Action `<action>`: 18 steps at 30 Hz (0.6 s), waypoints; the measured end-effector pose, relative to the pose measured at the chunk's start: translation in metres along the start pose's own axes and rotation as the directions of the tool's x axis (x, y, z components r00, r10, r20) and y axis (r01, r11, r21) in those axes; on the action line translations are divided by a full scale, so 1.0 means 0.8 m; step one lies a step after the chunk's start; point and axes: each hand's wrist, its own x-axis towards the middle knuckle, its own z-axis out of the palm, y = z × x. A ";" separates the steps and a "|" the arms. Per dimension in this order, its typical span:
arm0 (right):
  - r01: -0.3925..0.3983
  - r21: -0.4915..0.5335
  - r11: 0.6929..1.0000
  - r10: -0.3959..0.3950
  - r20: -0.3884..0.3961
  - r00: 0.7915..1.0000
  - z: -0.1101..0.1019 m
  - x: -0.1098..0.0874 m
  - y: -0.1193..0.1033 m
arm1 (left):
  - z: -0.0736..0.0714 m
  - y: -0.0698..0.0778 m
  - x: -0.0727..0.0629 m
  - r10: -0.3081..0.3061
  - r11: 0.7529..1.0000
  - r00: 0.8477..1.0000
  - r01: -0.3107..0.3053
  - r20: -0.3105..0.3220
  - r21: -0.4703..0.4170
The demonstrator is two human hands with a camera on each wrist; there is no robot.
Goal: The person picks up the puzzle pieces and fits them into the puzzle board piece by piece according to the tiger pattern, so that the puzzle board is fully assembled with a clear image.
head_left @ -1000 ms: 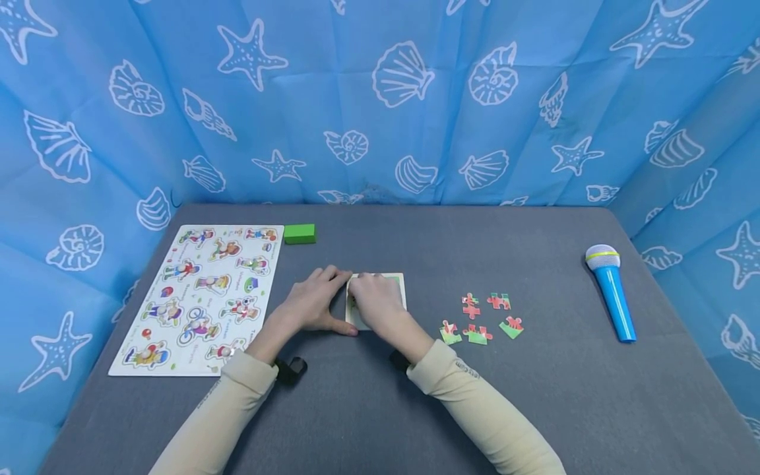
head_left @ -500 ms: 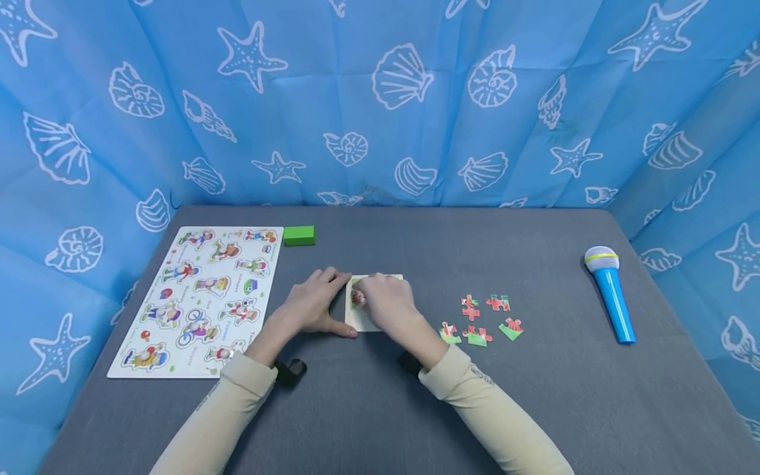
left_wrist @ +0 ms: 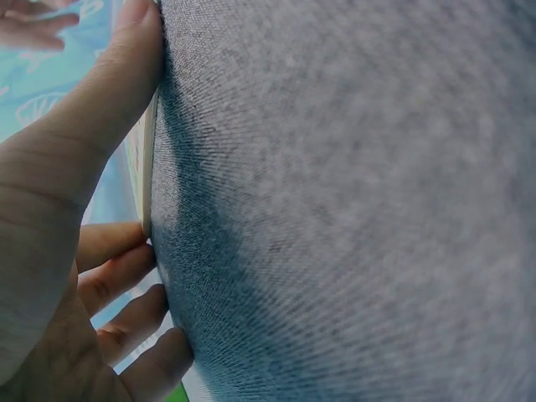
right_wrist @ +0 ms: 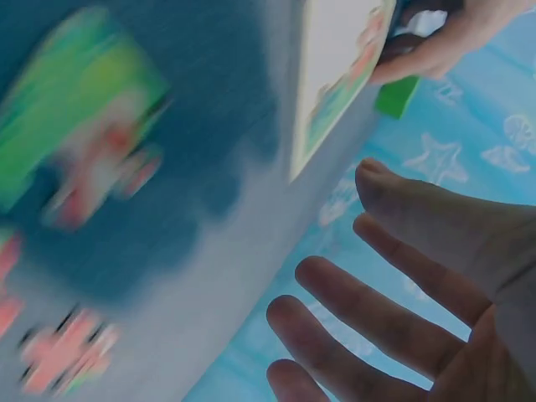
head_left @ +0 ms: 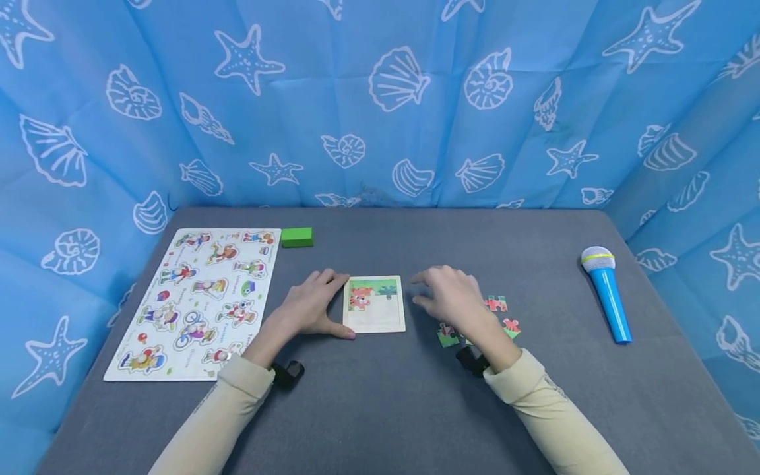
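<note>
A small square jigsaw tray (head_left: 375, 320) with a pale rim lies flat at mid table. Its upper left holds an orange cartoon animal piece (head_left: 359, 298), with a green strip along the top; the lower part is bare. My left hand (head_left: 310, 309) lies at its left side, thumb at the near corner and index fingertip at the far corner, as the left wrist view also shows. My right hand (head_left: 452, 298) is off the tray's right side, fingers apart and holding nothing. Beneath and beside it lie loose jigsaw pieces (head_left: 448, 335), red and green, partly hidden by the hand and wrist.
A large white knob puzzle board (head_left: 190, 303) with cartoon figures lies on the left. A green block (head_left: 296, 237) sits by its far right corner. On the right is a blue toy microphone (head_left: 607, 295). A blue shell-patterned curtain (head_left: 380, 112) hangs behind the grey table.
My right hand has lifted off the tray and moved right towards the loose pieces, uncovering the animal piece and green strip. My left hand has stayed at the tray's left edge.
</note>
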 end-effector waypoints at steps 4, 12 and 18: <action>-0.037 -0.004 0.999 0.038 0.044 0.998 -0.007 -0.008 0.029 | 0.001 -0.001 0.000 0.001 1.000 1.000 -0.001 -0.002 0.002; -0.074 0.013 0.997 0.073 0.110 0.991 -0.011 -0.024 0.069 | 0.001 -0.002 0.001 0.001 1.000 1.000 -0.001 -0.004 -0.007; -0.082 -0.006 0.997 0.081 0.150 0.985 -0.007 -0.030 0.080 | 0.001 -0.001 0.000 0.004 1.000 1.000 -0.004 -0.008 -0.004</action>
